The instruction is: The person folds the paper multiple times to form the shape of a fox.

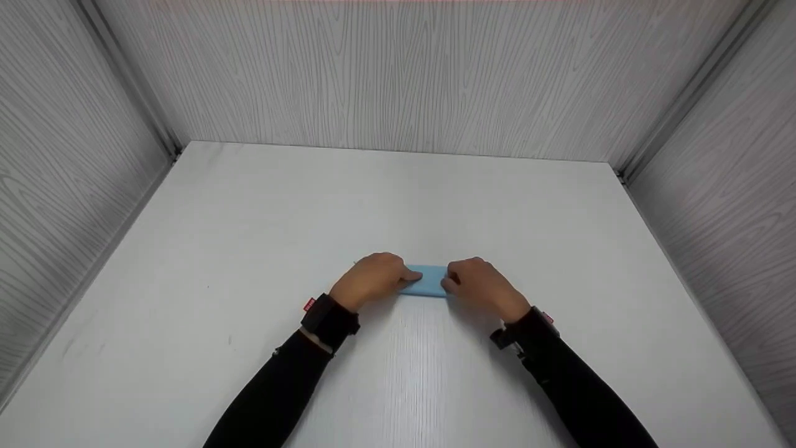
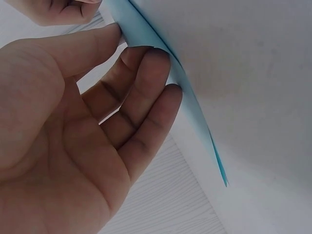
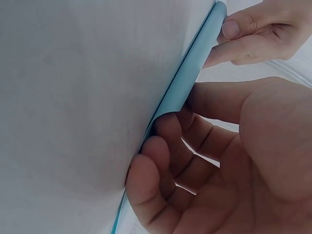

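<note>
A light blue strip of folded paper (image 1: 429,281) lies across the middle of the white table, between both hands. My left hand (image 1: 376,277) pinches its left part, thumb on the near face and curled fingers behind. On the right, my right hand (image 1: 485,286) grips the paper between thumb and bent fingers. In the left wrist view the paper (image 2: 197,117) runs past the fingertips to a narrow, slightly parted end. The right wrist view shows the paper (image 3: 187,78) bent over in a curved fold, its layers close together. Each hand covers part of the strip.
The white tabletop (image 1: 398,205) surrounds the hands. A wood-grain panel (image 1: 385,74) rises at the back, with similar panels on the left (image 1: 56,186) and right (image 1: 727,186). Black bands circle both wrists below the hands.
</note>
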`<state>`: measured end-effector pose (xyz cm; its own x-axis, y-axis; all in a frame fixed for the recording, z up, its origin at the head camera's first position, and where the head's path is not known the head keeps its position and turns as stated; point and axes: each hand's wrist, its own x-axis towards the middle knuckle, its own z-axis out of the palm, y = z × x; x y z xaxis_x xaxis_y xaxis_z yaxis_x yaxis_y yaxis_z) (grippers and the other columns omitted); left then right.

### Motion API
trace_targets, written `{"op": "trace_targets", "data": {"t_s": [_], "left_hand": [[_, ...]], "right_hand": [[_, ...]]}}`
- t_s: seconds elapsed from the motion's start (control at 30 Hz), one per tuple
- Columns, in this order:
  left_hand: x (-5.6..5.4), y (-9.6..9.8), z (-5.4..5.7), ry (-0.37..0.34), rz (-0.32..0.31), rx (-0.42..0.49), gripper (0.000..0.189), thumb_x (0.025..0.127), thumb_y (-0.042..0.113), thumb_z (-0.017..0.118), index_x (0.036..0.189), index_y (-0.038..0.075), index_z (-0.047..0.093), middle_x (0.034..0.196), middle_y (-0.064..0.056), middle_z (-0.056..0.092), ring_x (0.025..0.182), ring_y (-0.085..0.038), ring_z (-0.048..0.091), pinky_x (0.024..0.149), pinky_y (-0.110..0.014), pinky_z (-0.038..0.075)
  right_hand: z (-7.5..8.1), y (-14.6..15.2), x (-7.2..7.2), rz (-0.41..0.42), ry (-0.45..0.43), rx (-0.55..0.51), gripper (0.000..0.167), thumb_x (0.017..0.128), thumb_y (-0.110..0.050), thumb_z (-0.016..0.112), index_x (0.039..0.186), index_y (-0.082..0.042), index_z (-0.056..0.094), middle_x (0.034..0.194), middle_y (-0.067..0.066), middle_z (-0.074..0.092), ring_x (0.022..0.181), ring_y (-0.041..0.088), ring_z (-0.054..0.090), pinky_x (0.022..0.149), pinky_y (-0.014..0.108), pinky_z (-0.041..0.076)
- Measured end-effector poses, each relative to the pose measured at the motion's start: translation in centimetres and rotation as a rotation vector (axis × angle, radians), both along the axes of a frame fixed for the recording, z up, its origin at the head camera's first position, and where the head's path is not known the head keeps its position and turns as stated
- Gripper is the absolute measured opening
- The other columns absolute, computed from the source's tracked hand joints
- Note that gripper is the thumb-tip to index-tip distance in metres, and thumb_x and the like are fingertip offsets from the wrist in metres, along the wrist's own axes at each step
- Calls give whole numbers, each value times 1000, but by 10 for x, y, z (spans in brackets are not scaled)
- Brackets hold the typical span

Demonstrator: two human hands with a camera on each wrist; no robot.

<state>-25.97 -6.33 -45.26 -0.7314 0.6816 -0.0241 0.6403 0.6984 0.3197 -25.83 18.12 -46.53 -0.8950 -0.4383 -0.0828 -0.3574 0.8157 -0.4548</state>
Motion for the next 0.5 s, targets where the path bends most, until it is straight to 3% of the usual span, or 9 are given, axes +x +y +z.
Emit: {"op": "trace_targets", "data": {"t_s": [0.5], "left_hand": [[-1, 1, -1, 2, 3, -4, 28, 104, 6, 66, 128, 16, 78, 76, 2, 42, 76, -16, 39, 71, -27, 40]], "right_hand": [[0, 0, 1, 14, 12, -11, 20, 103, -12, 62, 83, -6, 64, 72, -2, 48, 67, 14, 45, 64, 31, 38]]}}
